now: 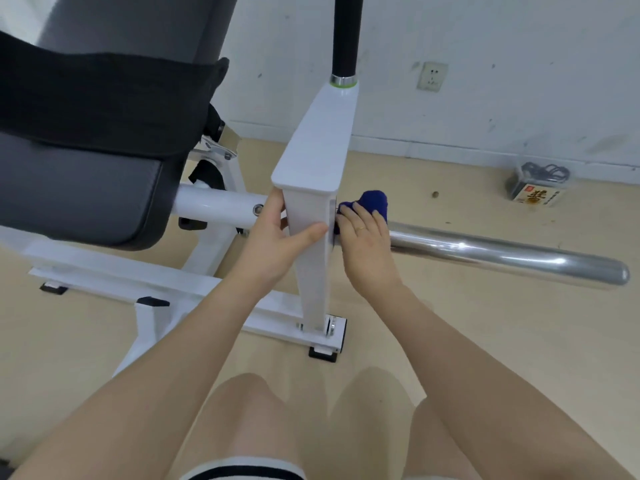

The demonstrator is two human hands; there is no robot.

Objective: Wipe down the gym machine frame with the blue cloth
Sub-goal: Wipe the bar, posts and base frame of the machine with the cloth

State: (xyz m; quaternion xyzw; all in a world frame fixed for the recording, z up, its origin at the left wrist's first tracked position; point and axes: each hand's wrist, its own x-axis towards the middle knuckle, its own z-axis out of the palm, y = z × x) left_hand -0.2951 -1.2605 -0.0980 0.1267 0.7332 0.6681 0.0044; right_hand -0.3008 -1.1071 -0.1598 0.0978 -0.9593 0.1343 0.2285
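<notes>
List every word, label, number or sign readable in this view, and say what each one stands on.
Clear box on the floor by the wall: a label with large gold characters and a small red mark, too blurred to read.
Wall socket: no legible marking.
White frame post, chrome bar, seat pad and blue cloth: no text visible.
Nothing in this view can be quoted with confidence.

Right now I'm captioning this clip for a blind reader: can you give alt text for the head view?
A person's right hand presses a blue cloth against the side of a white upright frame post of a gym machine, while the left hand grips the post's other side. A chrome bar juts out to the right over a beige floor.
</notes>
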